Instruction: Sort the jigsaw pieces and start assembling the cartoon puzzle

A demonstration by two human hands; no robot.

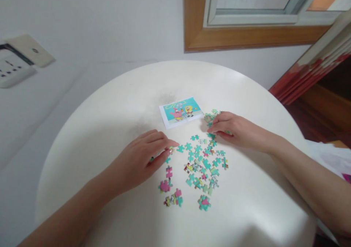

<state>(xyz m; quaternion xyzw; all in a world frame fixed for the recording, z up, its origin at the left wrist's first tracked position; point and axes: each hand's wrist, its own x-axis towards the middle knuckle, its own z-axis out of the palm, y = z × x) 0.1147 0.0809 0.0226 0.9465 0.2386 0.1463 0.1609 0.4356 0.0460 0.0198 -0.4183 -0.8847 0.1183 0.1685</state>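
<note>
left hand (149,152): bare, slim fingers | right hand (230,127): bare, slim fingers | left forearm (79,206): bare, tapering wristward | right forearm (304,173): bare, likewise tapering

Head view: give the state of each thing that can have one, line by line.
Left hand: curled, at a small piece
Right hand: curled, over some pieces
Puzzle pieces: spread out, many lying apart
Picture sheet: printed side up
Curtain: gathered
Window: open or shut, cannot tell

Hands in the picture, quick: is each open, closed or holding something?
Left hand: partly curled at a small puzzle piece; grip cannot be told.
Right hand: curled at teal pieces; grip cannot be told.
</note>
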